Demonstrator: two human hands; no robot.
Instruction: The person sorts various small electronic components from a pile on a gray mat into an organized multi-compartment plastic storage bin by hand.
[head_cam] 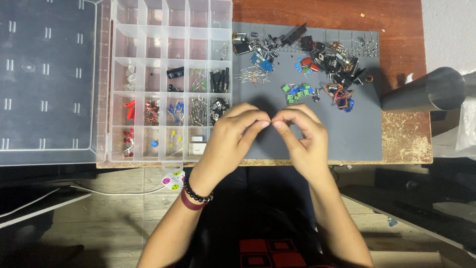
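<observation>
Our left hand (238, 130) and right hand (302, 131) pinch a tiny part, fingers together; many compartments of the organizer (171, 79) filled, a heap of components (317, 59) still unsorted on the grey mat (357, 134)

left hand (238, 131) + right hand (302, 131): fingertips meet, pinching something tiny | over grey mat (357, 134) | compartment box (163, 144) left
</observation>
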